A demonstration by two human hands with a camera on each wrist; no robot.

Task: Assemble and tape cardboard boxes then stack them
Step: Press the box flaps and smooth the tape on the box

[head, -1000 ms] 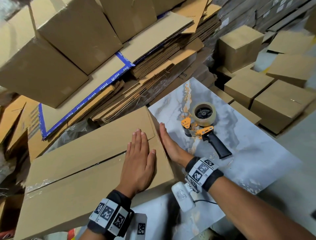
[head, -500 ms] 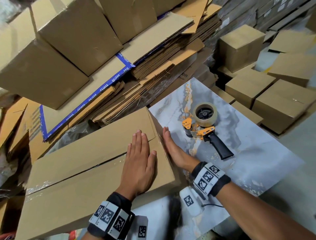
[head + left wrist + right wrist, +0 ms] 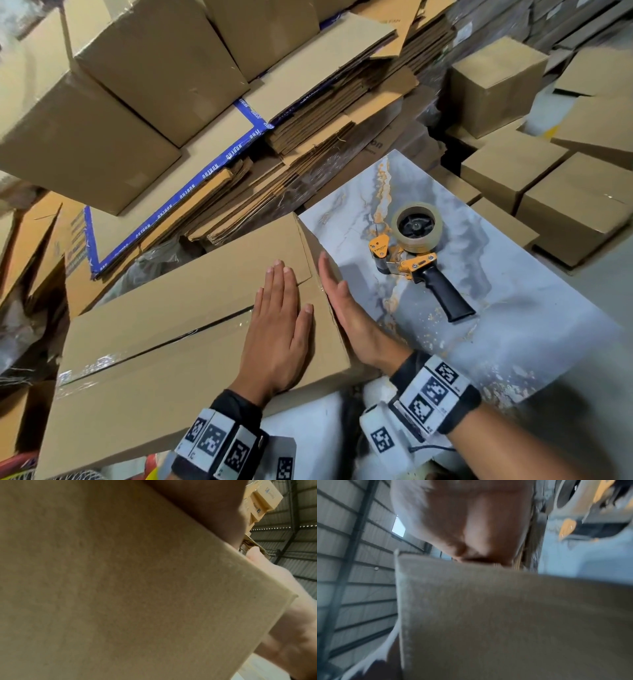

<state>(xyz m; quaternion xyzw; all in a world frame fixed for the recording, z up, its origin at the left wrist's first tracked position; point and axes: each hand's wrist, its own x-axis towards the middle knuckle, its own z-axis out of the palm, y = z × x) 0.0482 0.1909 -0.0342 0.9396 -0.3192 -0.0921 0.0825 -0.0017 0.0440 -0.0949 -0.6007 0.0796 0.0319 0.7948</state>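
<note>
Pressing down clear tape looks like the step in hand: the long brown cardboard box [image 3: 191, 329] lies on the grey marbled worktop [image 3: 513, 342], its top seam already taped. The left hand [image 3: 279, 329] lies flat on the top, fingers straight, holding nothing. The right hand [image 3: 346, 318] lies flat against the end face, its grip likewise empty. Next, probably, comes lifting the box onto a stack, needing both palms on opposite sides. The orange tape dispenser with black handle [image 3: 416, 253] rests just beside. Both wrist views show mostly blurred cardboard; the box's far end is cut off.
</note>
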